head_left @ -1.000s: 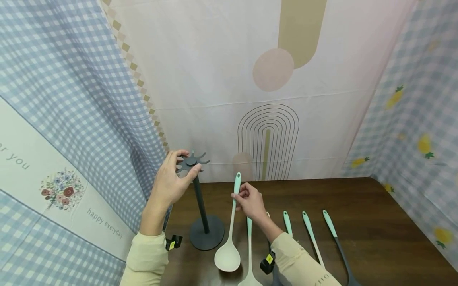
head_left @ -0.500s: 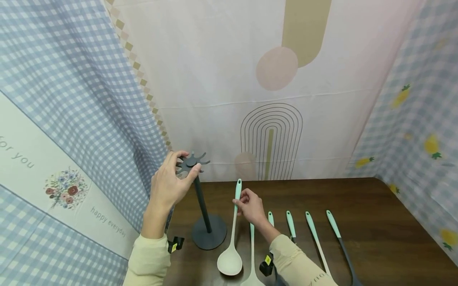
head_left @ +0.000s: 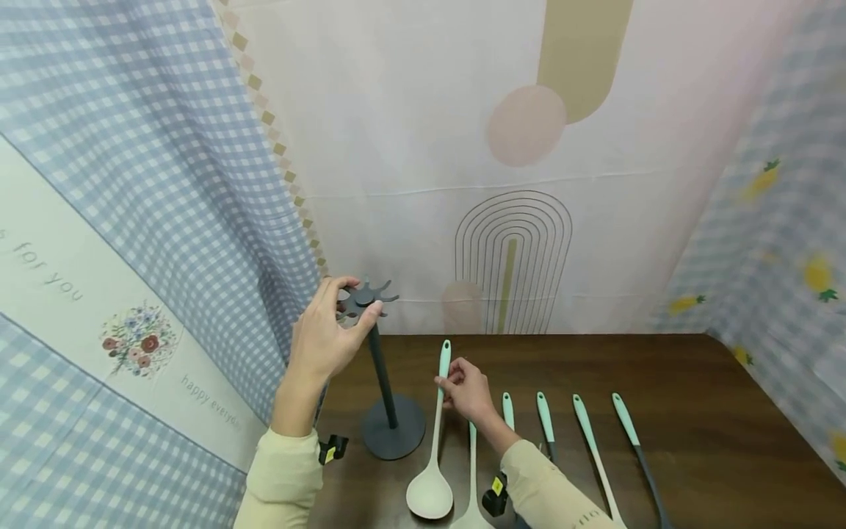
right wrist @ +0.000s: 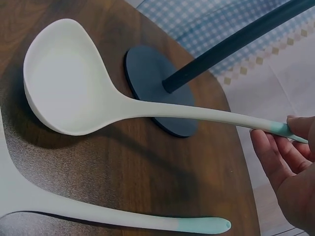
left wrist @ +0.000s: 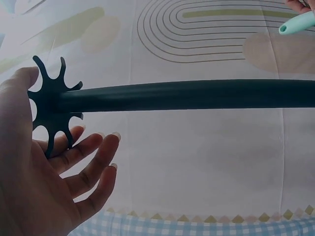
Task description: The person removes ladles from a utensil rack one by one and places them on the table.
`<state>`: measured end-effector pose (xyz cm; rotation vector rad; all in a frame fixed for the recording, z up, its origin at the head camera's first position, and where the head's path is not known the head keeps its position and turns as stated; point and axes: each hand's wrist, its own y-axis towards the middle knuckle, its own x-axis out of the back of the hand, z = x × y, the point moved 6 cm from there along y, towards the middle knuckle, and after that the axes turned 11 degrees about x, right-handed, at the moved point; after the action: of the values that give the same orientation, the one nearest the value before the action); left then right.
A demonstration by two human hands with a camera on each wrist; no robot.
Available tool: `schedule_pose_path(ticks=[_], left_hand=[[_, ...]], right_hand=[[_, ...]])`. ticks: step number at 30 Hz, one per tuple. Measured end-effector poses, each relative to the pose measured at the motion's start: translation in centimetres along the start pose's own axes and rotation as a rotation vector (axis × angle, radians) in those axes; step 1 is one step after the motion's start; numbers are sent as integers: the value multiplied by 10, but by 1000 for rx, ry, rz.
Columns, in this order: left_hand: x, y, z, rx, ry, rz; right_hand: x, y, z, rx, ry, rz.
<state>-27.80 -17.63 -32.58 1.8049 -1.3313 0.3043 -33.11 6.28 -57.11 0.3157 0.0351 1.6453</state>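
My left hand (head_left: 325,342) holds the hooked top of a dark grey utensil stand (head_left: 380,367), thumb on one side and fingers on the other. In the left wrist view its hooks (left wrist: 51,105) spread out bare between thumb and index finger, while the other fingers curve loosely beside them. My right hand (head_left: 468,388) pinches the mint handle of a white ladle (head_left: 429,494) between thumb and fingers. The ladle is to the right of the stand's round base (right wrist: 147,73), bowl toward me, and casts a shadow on the table in the right wrist view.
Several mint-handled utensils lie in a row on the brown wooden table (head_left: 727,433). A white one (right wrist: 98,211) lies closest to the ladle; a dark-shafted one (head_left: 644,463) is at the far right. Printed cloth (head_left: 396,147) hangs behind, with blue checked cloth (head_left: 198,184) on the left.
The right hand and ladle have come slightly down and toward me relative to the stand. The left hand keeps its hold on the stand's top. The head view has shifted a little left.
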Motion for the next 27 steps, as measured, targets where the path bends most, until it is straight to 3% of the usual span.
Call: schedule_pose_path(ticks=[9,19,27], left_hand=[[-10,6,-6,3,-45,17],[-16,11,-1,-47,-268,19],[-17,15,3,-22,-307,40]], right_hand=[[2,-6,-11,-37,31,13],[-4,-11,-25,-67,44,2],[-6,-14,-26,-73,34,5]])
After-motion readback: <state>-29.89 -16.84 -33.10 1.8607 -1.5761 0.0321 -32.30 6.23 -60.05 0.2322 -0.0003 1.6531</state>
